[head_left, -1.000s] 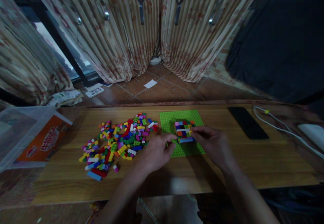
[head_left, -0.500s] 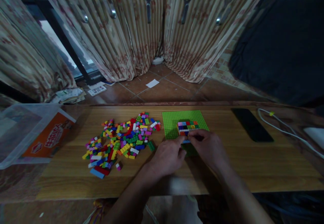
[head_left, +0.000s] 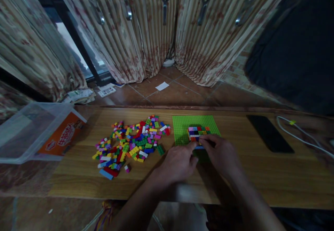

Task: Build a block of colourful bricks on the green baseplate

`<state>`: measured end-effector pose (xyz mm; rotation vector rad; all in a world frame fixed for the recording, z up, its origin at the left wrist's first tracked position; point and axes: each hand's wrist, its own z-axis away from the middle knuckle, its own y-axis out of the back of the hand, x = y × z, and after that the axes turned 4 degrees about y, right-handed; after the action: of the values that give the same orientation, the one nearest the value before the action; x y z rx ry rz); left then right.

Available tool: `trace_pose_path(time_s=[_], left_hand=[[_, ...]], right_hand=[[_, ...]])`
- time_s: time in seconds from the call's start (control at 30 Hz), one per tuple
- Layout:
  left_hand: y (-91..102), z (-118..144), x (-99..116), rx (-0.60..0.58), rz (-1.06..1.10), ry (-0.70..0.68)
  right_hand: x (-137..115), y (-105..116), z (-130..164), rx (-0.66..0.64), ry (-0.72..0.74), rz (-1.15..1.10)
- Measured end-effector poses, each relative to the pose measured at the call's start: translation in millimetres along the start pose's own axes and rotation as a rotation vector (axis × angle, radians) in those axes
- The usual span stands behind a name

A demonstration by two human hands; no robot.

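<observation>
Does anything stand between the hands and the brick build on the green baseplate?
Nothing visible does. The left hand and right hand are at the near part of the brick build, covering some of it. The loose bricks lie left of the green baseplate, out of the way.

Striped, red-patterned curtains (head_left: 146, 32) hang beyond the wood-grain desk (head_left: 300, 185). Brown tile floor (head_left: 141, 97) shows between them. A dark-framed window (head_left: 70, 43) stands at left. Lighting is dim.

Blurred white Chinese lettering (head_left: 65, 134) on orange label (head_left: 57, 148)
</observation>
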<state>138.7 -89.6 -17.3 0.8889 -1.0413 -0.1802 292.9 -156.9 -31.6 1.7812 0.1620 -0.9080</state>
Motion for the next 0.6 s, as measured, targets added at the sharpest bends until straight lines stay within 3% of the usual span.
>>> trace_pose_path(time_s=[0.27, 0.6], left_hand=[[1.2, 2.4, 2.1, -0.041, 0.042, 0.001], [-1.8, 2.2, 1.9, -0.029, 0.058, -0.01]], right_hand=[[1.1, 5.1, -3.6, -0.081, -0.016, -0.042], [3.2, 3.3, -6.7, -0.055, -0.036, -0.057]])
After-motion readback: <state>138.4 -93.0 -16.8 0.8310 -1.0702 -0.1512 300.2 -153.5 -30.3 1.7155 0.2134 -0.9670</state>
